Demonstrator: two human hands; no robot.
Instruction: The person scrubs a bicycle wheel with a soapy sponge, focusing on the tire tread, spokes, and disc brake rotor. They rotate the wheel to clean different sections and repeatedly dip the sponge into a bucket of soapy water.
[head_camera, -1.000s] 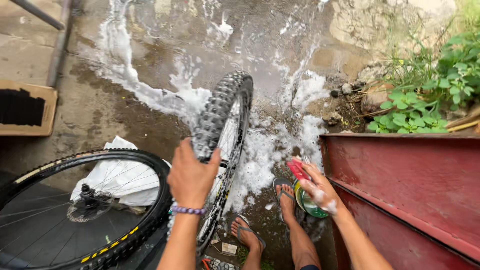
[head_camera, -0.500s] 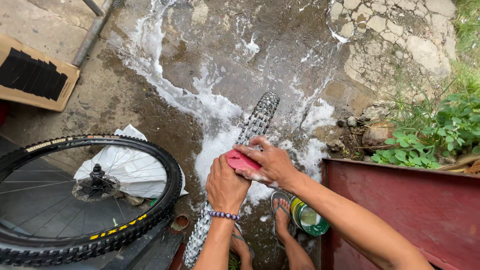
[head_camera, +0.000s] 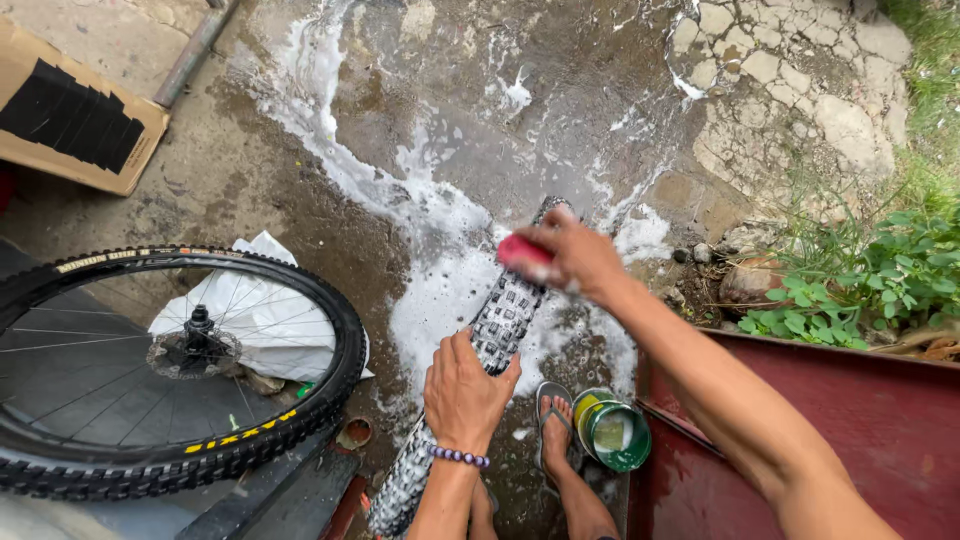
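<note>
We are clenching our left hand (head_camera: 462, 392) around the soapy tyre (head_camera: 500, 330) while our right hand (head_camera: 575, 255), grasping a red sponge (head_camera: 524, 252), is scrubbing its twelve-o'clock end, with rinsing seemingly left.

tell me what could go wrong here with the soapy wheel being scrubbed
The left hand alone steadies the upright wheel while the right hand presses a red sponge on its top; the wet tyre might slip or roll. Suds on the ground reach the sandalled foot, so footing may be slick. The open green tin beside that foot could be kicked over.
</note>
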